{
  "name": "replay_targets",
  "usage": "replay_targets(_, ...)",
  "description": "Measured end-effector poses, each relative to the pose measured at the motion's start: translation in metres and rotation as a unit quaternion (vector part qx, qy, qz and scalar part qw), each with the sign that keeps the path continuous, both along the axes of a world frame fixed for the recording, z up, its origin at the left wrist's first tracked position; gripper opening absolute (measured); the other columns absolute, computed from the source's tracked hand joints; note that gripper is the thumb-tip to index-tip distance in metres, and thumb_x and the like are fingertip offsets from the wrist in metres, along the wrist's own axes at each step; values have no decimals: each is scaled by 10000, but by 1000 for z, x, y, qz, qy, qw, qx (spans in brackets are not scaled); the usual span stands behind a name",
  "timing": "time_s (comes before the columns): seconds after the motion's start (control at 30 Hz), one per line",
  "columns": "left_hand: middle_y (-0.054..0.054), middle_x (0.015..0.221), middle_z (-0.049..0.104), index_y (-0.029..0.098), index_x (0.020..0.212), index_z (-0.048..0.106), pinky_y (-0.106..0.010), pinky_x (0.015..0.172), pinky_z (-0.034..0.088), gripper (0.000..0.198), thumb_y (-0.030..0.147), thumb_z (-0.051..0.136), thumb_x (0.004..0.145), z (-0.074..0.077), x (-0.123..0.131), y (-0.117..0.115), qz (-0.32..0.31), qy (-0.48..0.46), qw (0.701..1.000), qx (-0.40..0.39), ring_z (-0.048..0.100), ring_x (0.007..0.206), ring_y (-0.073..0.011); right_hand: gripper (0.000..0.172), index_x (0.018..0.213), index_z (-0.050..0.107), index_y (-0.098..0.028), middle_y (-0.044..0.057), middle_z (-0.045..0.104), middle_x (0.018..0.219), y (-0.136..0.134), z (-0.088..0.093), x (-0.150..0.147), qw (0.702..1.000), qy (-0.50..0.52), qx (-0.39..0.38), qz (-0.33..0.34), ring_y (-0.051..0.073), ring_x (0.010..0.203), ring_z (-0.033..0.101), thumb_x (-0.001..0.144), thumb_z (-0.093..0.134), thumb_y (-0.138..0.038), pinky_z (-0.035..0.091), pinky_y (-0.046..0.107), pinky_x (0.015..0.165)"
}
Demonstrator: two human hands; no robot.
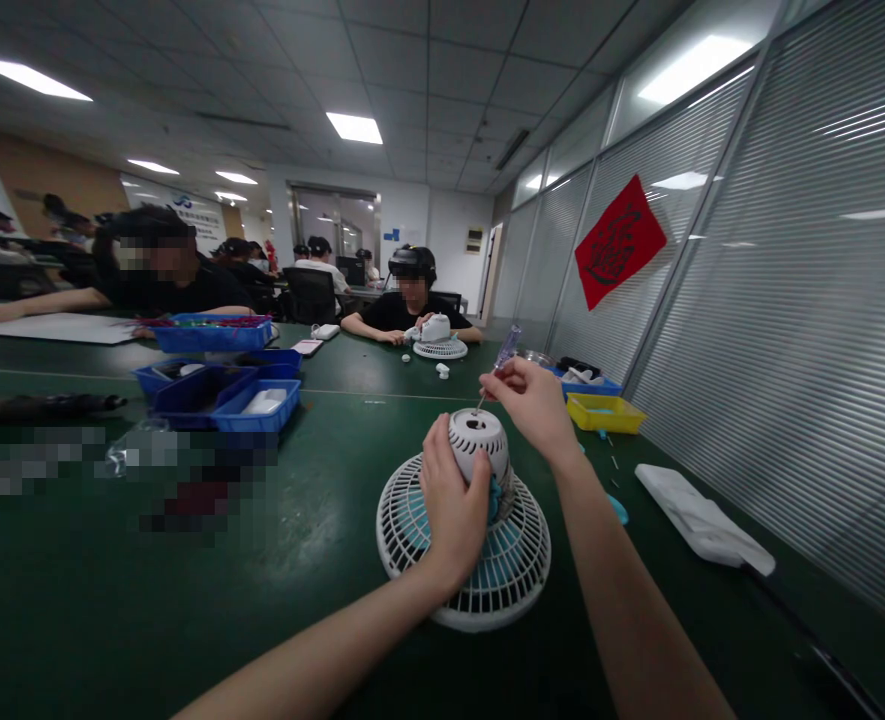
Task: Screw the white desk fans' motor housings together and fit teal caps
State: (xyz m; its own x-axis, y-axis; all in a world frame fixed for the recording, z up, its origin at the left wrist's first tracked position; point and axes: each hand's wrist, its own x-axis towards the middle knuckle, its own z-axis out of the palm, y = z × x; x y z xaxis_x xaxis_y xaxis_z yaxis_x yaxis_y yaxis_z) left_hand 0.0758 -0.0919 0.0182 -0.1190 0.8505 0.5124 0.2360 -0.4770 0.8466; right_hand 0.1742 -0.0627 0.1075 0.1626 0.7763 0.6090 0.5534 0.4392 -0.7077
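Observation:
A small white fan (479, 600) lies face down on the green table, its round grille flat and light blue blades showing through the bars. Its motor housing (493, 432) points up, with a dark opening in the top. My left hand (453, 495) is wrapped round the housing from the left. Above it, my right hand (528, 400) pinches a screwdriver (509, 345) with a clear purplish handle. The shaft slants down to the top of the housing, close to the opening; whether the tip sits in a screw is too small to tell.
Blue bins (258, 405) stand at the left, one holding white parts. At the right are a yellow tray (607, 412), small loose parts and a white padded piece (701, 515) beside a black rod. Across the table, a person handles another fan (440, 345); a second person sits at the left.

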Motion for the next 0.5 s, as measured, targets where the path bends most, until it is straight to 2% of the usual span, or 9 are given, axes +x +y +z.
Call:
replay_targets(0.3, -131, 1299, 398, 134, 1270, 344, -425, 1060, 261, 473, 309, 386, 832, 0, 0, 1, -6, -3, 1000, 2, 344, 1235, -229, 126, 670, 561, -162, 63, 680, 682, 5, -3, 0, 1000, -1, 4, 12, 181, 683, 655, 768, 561, -240, 492, 307, 669)
replay_targets(0.5, -114, 1305, 400, 163, 1272, 343, -412, 1067, 261, 464, 314, 388, 836, -1, -1, 1, -6, -6, 1000, 6, 345, 1245, -221, 159, 644, 548, -180, 33, 653, 672, 0, 0, -3, 996, -69, 35, -40, 158, 631, 612, 774, 550, -271, 465, 281, 623)
